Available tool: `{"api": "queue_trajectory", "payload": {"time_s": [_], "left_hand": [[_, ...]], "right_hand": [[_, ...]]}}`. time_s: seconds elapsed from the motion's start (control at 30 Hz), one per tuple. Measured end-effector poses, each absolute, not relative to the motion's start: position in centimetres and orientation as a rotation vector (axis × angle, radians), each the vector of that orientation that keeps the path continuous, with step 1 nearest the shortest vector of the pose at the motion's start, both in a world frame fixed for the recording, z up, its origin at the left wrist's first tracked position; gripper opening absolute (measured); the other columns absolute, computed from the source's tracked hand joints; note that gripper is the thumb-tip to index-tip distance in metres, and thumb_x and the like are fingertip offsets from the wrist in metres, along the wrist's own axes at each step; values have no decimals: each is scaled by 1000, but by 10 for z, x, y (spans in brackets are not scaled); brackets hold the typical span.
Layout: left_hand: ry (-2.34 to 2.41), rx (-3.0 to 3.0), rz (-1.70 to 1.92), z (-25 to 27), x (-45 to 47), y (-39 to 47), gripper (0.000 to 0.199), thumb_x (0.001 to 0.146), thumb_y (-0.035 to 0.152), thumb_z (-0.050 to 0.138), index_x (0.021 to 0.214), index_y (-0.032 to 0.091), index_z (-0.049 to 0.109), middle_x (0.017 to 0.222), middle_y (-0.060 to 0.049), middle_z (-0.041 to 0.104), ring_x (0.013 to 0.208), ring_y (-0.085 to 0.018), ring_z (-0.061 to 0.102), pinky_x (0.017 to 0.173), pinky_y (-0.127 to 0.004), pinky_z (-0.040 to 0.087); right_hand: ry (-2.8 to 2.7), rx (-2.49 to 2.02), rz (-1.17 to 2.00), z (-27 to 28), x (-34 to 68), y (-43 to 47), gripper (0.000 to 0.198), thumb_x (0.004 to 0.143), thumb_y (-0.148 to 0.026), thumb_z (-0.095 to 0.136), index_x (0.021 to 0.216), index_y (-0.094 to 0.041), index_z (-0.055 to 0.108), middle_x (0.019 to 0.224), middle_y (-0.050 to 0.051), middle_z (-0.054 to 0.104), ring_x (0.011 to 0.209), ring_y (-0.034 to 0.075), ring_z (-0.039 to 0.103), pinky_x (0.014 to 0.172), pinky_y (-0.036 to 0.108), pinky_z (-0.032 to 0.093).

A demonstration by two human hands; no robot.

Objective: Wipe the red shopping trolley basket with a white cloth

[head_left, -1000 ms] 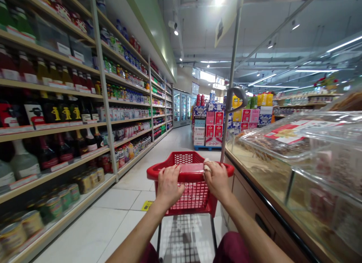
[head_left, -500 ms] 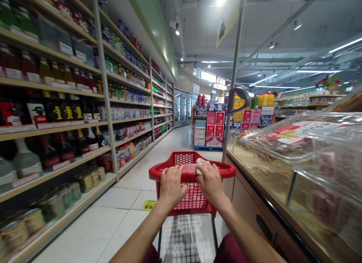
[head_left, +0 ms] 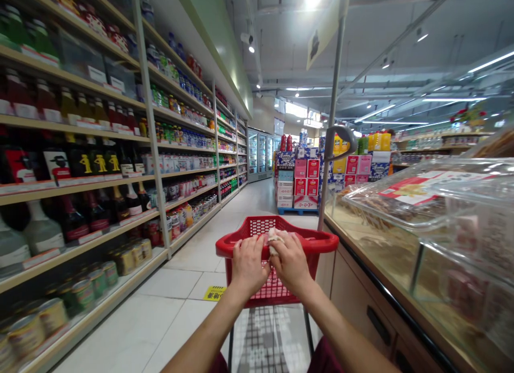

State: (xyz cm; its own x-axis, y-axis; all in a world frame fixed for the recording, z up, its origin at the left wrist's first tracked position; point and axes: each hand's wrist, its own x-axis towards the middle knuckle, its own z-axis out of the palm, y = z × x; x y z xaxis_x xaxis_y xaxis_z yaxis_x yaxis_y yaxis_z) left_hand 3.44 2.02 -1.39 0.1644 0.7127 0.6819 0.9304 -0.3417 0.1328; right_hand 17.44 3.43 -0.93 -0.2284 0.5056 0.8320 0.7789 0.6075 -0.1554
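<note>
A red plastic shopping cart [head_left: 325, 243] stands right in front of me, with thin dark legs below its mesh basket. My left hand [head_left: 248, 263] is closed over the middle of its handle. Close beside it, my right hand [head_left: 289, 259] presses a crumpled whitish cloth [head_left: 275, 237], or a wad of tissue, onto the same bar. The two thumbs are almost touching. What lies inside the basket is mostly hidden by the hands and the rim.
Shelves [head_left: 96, 177] of bottles and cans line the left side. On the right runs a glass-topped counter [head_left: 385, 266] bearing clear plastic food boxes [head_left: 417, 196], with a metal pole [head_left: 332, 111] beside it. Stacked cartons [head_left: 305, 185] stand ahead; a yellow sticker [head_left: 214, 293] marks the tiled floor.
My right hand has slid left along the handle with the whitish cloth, closer to my left hand. The cart sits slightly further right in view.
</note>
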Motion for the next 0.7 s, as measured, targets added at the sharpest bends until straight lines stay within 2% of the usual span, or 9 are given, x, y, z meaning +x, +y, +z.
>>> {"api": "queue_trajectory", "payload": {"time_s": [0.23, 0.43, 0.53, 0.63, 0.7], "left_hand": [[-1581, -2114, -942, -16, 38, 20, 55, 65, 25, 51, 119, 17, 43, 120, -9, 50, 110, -24, 40, 98, -43, 21], [-1572, -2102, -932, -15, 37, 19, 55, 65, 23, 50, 120, 18, 42, 120, -7, 50, 111, -22, 40, 99, -42, 20], [-1584, -2106, -909, -15, 37, 18, 56, 65, 23, 50, 120, 17, 41, 121, -8, 50, 111, -23, 39, 99, -42, 20], [-1597, -2111, -899, -14, 41, 17, 57, 65, 24, 50, 121, 16, 40, 121, -9, 49, 111, -23, 39, 99, -42, 19], [-1600, -2112, -904, -15, 45, 17, 58, 64, 24, 51, 121, 16, 40, 122, -9, 49, 112, -24, 39, 99, -43, 19]], "right_hand": [[-1744, -1204, -323, -5, 196, 43, 23, 77, -17, 41, 92, -19, 58, 107, 8, 60, 101, 21, 50, 92, 43, 28], [-1872, -1020, -392, -11, 179, 32, 27, 73, -15, 44, 95, -21, 58, 117, 6, 54, 111, 19, 43, 98, 39, 21], [-1813, -1145, -357, -7, 195, 40, 24, 76, -17, 42, 93, -22, 58, 110, 5, 59, 104, 19, 49, 97, 41, 20], [-1704, -1295, -303, -2, 211, 48, 23, 79, -19, 38, 90, -20, 59, 99, 6, 63, 94, 19, 54, 92, 41, 25], [-1719, -1276, -313, -1, 207, 46, 23, 78, -18, 38, 89, -20, 59, 101, 6, 62, 96, 19, 53, 92, 41, 25]]}}
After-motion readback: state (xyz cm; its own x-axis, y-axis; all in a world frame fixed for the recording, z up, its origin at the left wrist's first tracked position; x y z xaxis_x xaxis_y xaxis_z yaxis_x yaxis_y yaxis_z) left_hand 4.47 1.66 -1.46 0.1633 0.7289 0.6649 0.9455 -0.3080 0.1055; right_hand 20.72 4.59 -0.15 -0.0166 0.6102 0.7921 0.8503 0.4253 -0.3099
